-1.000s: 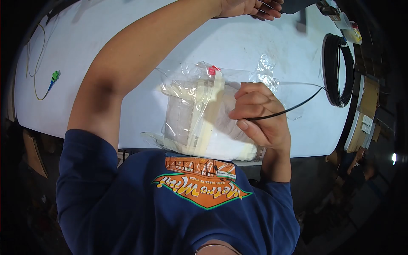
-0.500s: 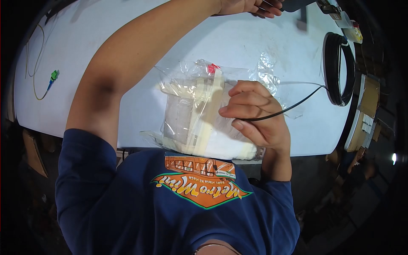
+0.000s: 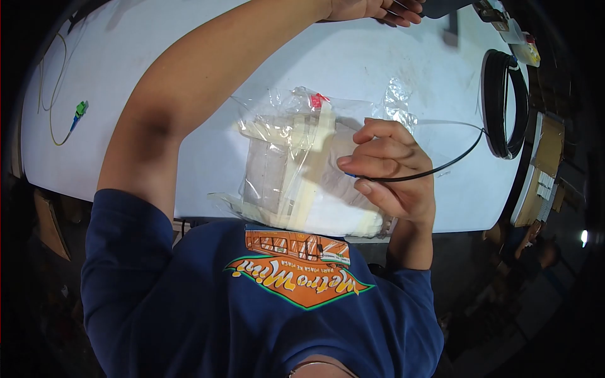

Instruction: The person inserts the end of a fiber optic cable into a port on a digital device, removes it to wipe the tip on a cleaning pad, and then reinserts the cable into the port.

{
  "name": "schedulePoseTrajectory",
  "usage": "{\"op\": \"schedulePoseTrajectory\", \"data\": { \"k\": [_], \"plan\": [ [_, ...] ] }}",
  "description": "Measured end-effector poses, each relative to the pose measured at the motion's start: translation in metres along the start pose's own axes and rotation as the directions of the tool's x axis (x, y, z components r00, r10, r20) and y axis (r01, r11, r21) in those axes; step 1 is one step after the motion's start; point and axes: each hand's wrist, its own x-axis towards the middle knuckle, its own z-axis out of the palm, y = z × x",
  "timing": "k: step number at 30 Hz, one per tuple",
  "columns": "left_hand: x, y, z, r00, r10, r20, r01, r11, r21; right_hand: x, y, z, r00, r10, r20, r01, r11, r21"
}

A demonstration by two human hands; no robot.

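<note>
A thin black cable (image 3: 435, 171) runs through my right hand (image 3: 394, 167), which is closed on it. The cable's short blue end (image 3: 351, 175) shows between thumb and fingertips. That hand is above a clear plastic package (image 3: 271, 167) with cream tape strips and a red tag. My left arm stretches across the table to its far side. At the top edge of the view, my left hand (image 3: 384, 9) is partly cut off; its visible fingers are extended and apart beside a dark object (image 3: 441, 6) whose kind I cannot make out.
A coil of black cable (image 3: 505, 104) lies on the right of the white table (image 3: 208, 31), joined to the held length. At the left lies a thin yellow cable with a green connector (image 3: 81, 108). Small containers (image 3: 526, 50) stand at the far right corner.
My right hand has shifted slightly to the right with the cable, and the blue end now shows past the fingers. My left hand stays almost in place.
</note>
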Motion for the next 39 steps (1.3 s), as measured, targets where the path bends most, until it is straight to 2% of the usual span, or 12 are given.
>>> {"op": "schedulePoseTrajectory", "data": {
  "k": [7,11,13,17,19,22,25,30,32,33,37,39],
  "plan": [
    [0.002,0.0,0.001,1.0,-0.002,-0.012,0.002,1.0,0.011,-0.006,0.001,-0.009,0.997,0.01,-0.072,-0.006,0.998,0.061],
    [0.006,-0.003,-0.004,1.0,0.005,0.025,-0.005,1.0,0.001,-0.005,0.0,-0.002,0.997,0.014,-0.074,-0.013,1.0,0.024],
    [0.007,-0.003,-0.003,1.0,0.008,0.009,-0.008,1.0,0.0,-0.002,-0.001,-0.001,0.998,0.05,-0.023,-0.052,0.996,-0.069],
    [0.006,-0.003,-0.001,1.0,0.016,-0.007,-0.016,1.0,-0.003,0.0,-0.004,0.0,1.0,0.019,0.018,-0.017,0.996,-0.086],
    [0.006,-0.004,-0.001,1.0,0.023,0.0,-0.023,1.0,-0.005,-0.004,-0.002,0.0,0.998,0.065,0.015,-0.066,0.996,0.056],
    [0.005,-0.002,-0.003,0.999,0.018,0.027,-0.018,1.0,0.012,-0.005,0.0,-0.001,0.997,0.065,-0.044,-0.066,0.998,-0.018],
    [0.006,-0.003,-0.002,0.999,0.023,0.027,-0.023,1.0,-0.003,-0.001,-0.002,0.001,0.999,0.048,0.022,-0.047,0.998,-0.034],
    [0.006,-0.002,-0.001,0.999,0.036,0.014,-0.036,0.999,0.005,-0.003,0.001,0.0,0.999,0.03,-0.013,-0.028,0.994,0.104],
    [0.005,-0.003,-0.001,0.999,0.035,0.013,-0.035,0.999,0.009,-0.003,0.001,-0.002,1.0,0.026,0.005,-0.025,0.999,-0.048],
    [0.006,-0.003,-0.001,0.999,0.037,0.019,-0.037,0.999,0.006,-0.002,0.001,-0.001,1.0,0.026,0.006,-0.026,0.999,-0.046],
    [0.006,-0.004,-0.002,0.998,0.048,0.027,-0.048,0.999,0.017,-0.001,0.0,0.0,0.998,0.022,0.06,-0.027,0.996,0.079],
    [0.006,-0.004,-0.002,0.998,0.05,0.025,-0.05,0.999,0.015,-0.004,0.003,-0.002,1.0,0.011,-0.007,-0.01,0.993,0.122]
  ]
}}
